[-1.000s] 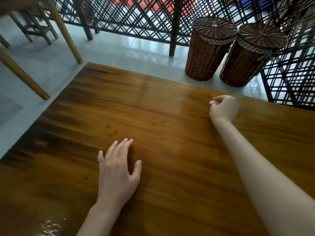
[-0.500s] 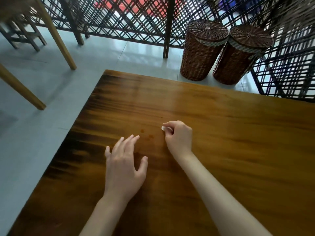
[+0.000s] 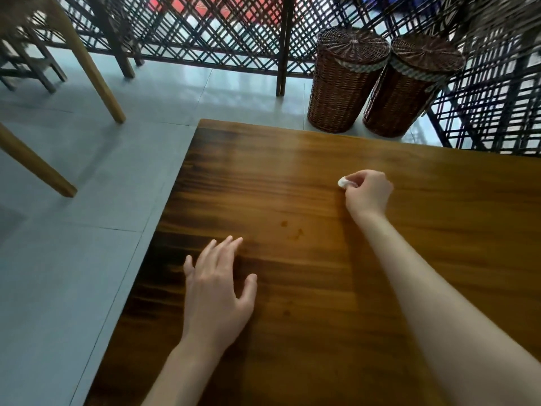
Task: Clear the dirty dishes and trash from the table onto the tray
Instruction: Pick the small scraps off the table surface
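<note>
My right hand (image 3: 367, 193) is curled into a fist on the dark wooden table (image 3: 439, 259), pinching a small white wad of tissue (image 3: 342, 182) that pokes out at its left side, pressed to the tabletop. My left hand (image 3: 218, 291) lies flat on the table near its left edge, fingers spread and holding nothing. A few small brown stains (image 3: 294, 234) mark the wood between the two hands. No tray and no dishes are in view.
Two lidded brown wicker baskets (image 3: 342, 83) (image 3: 409, 89) stand on the grey tiled floor just beyond the table's far edge. A dark lattice screen (image 3: 234, 33) runs behind them. Light wooden furniture legs (image 3: 87, 63) stand at the far left.
My right hand with the tissue slid from the far right to the stains near my left hand, then moved away to the right and farther out. My left hand stayed flat.
</note>
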Demonstrator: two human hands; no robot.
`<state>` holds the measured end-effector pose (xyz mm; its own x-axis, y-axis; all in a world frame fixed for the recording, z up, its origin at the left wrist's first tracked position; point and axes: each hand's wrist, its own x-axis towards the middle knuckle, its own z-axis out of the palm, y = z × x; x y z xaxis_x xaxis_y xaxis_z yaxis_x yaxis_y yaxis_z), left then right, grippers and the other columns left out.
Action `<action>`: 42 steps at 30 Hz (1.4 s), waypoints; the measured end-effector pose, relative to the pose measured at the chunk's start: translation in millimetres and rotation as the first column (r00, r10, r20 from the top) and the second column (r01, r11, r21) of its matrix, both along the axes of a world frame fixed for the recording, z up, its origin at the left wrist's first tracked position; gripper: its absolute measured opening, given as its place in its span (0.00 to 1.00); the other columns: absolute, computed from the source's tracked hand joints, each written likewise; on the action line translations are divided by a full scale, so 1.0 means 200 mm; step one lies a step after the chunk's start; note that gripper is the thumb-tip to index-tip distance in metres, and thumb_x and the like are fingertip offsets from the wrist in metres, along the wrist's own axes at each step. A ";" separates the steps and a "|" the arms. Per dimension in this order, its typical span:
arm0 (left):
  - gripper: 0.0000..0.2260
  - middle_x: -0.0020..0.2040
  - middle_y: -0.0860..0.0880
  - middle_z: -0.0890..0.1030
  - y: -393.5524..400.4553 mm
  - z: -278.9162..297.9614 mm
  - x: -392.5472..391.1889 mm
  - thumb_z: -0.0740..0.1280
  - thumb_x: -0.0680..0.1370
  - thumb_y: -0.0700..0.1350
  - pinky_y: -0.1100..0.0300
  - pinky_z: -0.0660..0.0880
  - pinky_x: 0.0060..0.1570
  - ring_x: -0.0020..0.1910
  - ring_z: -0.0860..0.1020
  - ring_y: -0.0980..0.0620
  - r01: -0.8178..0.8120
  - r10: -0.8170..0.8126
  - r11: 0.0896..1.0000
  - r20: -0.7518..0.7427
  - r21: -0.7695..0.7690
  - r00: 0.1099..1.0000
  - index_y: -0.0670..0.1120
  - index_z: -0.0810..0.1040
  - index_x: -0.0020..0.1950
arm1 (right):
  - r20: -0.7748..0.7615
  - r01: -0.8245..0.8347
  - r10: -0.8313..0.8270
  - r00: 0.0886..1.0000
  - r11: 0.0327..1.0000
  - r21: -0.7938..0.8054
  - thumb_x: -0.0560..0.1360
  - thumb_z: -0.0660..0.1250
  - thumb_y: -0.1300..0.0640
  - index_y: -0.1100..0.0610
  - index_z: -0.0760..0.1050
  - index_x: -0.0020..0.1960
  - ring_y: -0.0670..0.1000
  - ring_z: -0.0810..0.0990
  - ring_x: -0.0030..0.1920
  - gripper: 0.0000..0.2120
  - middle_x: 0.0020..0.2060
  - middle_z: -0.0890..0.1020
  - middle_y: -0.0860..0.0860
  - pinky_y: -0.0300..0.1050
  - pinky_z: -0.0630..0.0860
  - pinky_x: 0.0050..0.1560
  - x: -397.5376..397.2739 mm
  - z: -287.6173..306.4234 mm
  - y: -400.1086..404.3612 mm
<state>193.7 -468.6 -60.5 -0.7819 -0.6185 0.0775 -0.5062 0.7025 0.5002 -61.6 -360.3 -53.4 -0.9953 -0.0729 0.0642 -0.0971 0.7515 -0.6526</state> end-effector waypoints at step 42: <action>0.24 0.66 0.48 0.74 -0.18 0.01 -0.09 0.72 0.72 0.47 0.44 0.50 0.68 0.69 0.68 0.45 -0.002 0.002 1.000 -0.027 0.008 1.000 0.49 0.73 0.67 | 0.002 -0.199 0.199 0.980 0.979 -0.046 0.73 0.68 0.63 0.56 0.83 0.47 0.47 0.80 0.46 0.07 0.44 0.84 0.51 0.34 0.68 0.46 0.07 0.06 -0.26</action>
<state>176.2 -505.2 -59.2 -0.7785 -0.6206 0.0937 -0.4937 0.6977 0.5191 -46.7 -412.3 -42.3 -0.9615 -0.2668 0.0654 -0.2373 0.6869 -0.6869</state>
